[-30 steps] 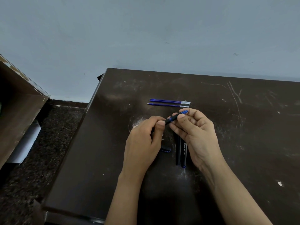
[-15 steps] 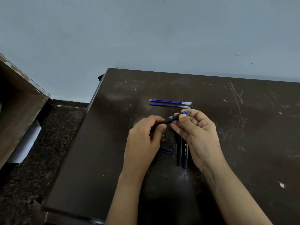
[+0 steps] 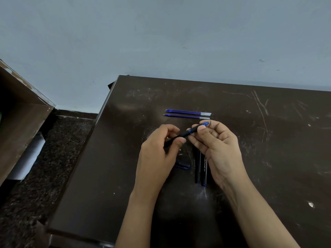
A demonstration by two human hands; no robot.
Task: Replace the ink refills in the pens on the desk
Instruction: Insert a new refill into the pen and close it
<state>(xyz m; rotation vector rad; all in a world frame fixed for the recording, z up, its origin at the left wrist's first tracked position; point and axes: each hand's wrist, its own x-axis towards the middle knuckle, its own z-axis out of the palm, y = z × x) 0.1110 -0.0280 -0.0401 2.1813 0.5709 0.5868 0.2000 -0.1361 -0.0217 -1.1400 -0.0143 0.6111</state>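
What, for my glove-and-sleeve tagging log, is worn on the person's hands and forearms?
Nothing that shows. The left hand and right hand are bare: no gloves, rings or visible markings. The left forearm and right forearm are also bare to the frame's bottom edge, with no sleeve, watch or bracelet in view.

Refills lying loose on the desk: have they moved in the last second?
No. The two refills lie where they were, the same distance from the long scratches on the desk.
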